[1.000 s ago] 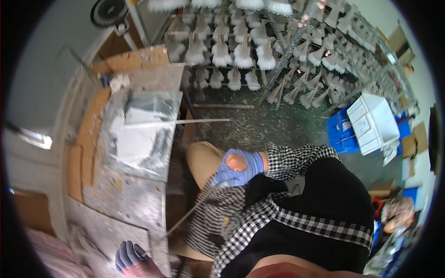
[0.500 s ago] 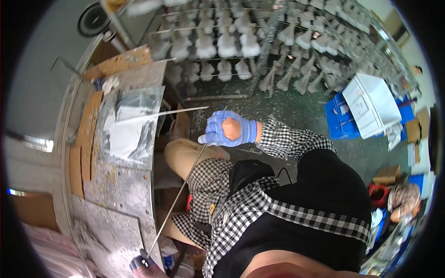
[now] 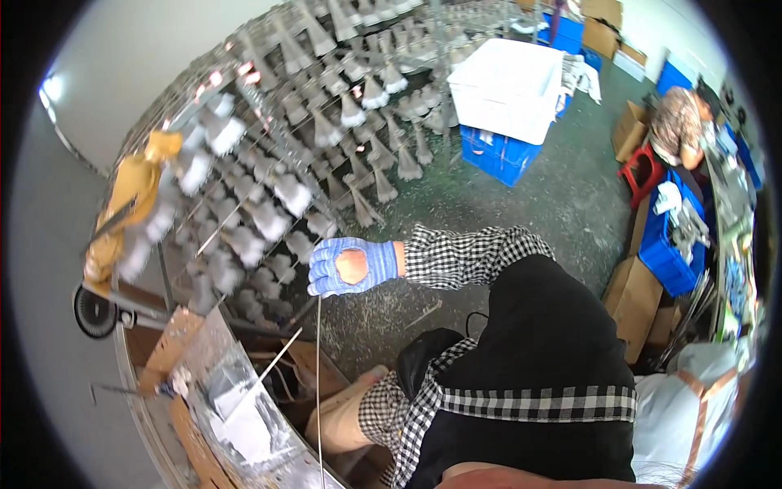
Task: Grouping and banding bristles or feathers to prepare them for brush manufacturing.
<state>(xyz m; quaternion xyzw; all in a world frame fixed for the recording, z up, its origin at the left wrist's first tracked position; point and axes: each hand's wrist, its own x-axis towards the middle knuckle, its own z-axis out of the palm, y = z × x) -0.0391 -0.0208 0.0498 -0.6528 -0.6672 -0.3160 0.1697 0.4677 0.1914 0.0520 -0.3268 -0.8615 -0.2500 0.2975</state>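
My right hand (image 3: pixel 355 266), in a blue knit glove with a bare patch on its back, is closed at the middle of the view. It grips one end of a long thin rod (image 3: pixel 318 383). The rod runs down from my fingers and passes the edge of the worktable. Its other end leaves the view at the lower rim. My left hand is out of view. Near the rod, a flat white strip (image 3: pixel 278 357) sticks out over the table edge from some white sheets (image 3: pixel 247 433).
Racks of hanging grey-white fluffy pieces (image 3: pixel 265 218) fill the left and back. A white bin (image 3: pixel 509 90) stands on a blue crate (image 3: pixel 495 155). At the right, a person (image 3: pixel 678 122) sits on a red stool (image 3: pixel 642 175) beside a blue basket (image 3: pixel 669 236). A black fan (image 3: pixel 95 311) is at far left.
The view has swung to the right, so the worktable now sits lower left. My left hand, earlier at the rod's lower end, has left the view. My right hand still holds the rod.
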